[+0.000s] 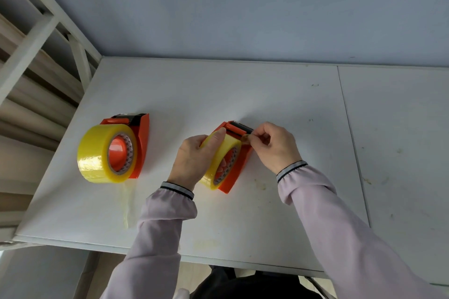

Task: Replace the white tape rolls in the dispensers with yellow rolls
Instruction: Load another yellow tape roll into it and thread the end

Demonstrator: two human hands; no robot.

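While the left hand (192, 158) is gripping the yellow roll (222, 155), the right hand (272, 144) is pinching its tape end (245, 139), likely threading it next under the dispenser (237, 172) blade.

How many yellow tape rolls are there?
2. One yellow roll sits in the orange dispenser on the left of the table, untouched. The other roll is in the dispenser near the middle, held by the left hand. No others show.
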